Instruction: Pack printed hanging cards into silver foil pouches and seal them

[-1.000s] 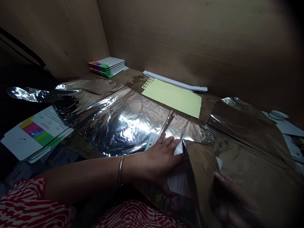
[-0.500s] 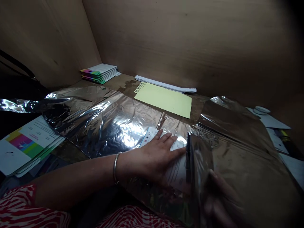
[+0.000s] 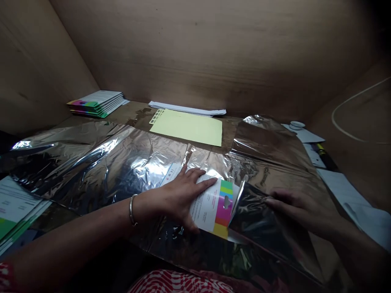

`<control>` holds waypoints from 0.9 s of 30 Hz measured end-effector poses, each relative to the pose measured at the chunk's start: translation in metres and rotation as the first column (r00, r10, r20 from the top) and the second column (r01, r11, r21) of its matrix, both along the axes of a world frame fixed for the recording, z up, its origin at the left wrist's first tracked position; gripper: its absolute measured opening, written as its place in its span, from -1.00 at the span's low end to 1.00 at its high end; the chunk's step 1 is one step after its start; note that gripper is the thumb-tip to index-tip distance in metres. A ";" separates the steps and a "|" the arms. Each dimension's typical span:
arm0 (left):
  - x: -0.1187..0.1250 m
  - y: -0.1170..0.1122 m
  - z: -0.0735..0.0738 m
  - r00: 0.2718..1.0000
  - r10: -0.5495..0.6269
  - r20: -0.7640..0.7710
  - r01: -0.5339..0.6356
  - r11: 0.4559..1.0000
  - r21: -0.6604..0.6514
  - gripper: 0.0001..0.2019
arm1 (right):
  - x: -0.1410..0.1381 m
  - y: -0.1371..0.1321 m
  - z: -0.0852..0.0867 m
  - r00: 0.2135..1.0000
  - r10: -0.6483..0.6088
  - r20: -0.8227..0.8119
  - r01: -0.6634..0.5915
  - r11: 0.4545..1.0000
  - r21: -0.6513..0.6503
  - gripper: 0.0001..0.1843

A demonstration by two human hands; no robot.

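My left hand (image 3: 183, 196) lies flat with fingers spread on a white booklet with coloured stripes (image 3: 210, 207), which rests on a wide crinkled sheet of silver foil (image 3: 122, 167). A smaller white printed card (image 3: 169, 173) pokes out from under my fingers. My right hand (image 3: 301, 207) rests on a folded-back foil flap (image 3: 262, 215) just right of the booklet, its fingers extended. The flap's bright edge runs along the booklet's right end, hiding part of it.
Beyond the foil lie a pale yellow-green sheet (image 3: 186, 128), white papers (image 3: 187, 108) and a stack of booklets (image 3: 96, 103). More booklets (image 3: 12, 207) sit at the left. A pen (image 3: 324, 156) and papers lie at the right. Wooden walls stand behind the table.
The foil flap has swung down to the right, uncovering the booklet's coloured end. My right hand now lies on the flap. The view has turned left.
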State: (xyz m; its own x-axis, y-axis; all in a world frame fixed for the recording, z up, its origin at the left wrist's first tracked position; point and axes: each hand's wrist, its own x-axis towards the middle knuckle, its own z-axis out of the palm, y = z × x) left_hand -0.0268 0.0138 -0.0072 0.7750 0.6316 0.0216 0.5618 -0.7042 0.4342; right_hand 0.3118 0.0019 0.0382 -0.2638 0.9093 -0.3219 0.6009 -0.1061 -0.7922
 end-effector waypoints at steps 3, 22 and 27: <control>0.001 0.000 -0.002 1.000 -0.018 -0.003 0.018 1.000 0.003 0.28 | -0.002 0.007 -0.012 0.988 0.145 0.059 -0.142 0.989 -0.053 -0.63; 0.007 -0.001 0.000 0.997 -0.079 0.028 0.078 0.997 0.006 0.26 | -0.055 -0.001 -0.020 0.985 0.080 0.150 -0.087 0.995 0.043 -0.72; 0.009 -0.004 -0.011 0.998 -0.051 0.022 0.051 0.999 0.013 0.32 | -0.076 -0.002 -0.025 0.941 -0.025 0.339 -0.070 0.962 0.263 -0.83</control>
State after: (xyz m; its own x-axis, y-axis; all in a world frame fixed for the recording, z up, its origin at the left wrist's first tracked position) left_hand -0.0183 0.0098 -0.0179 0.8053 0.5910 0.0471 0.5154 -0.7370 0.4373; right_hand 0.2356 0.0003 0.0133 -0.2045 0.9687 -0.1408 0.8359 0.0979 -0.5401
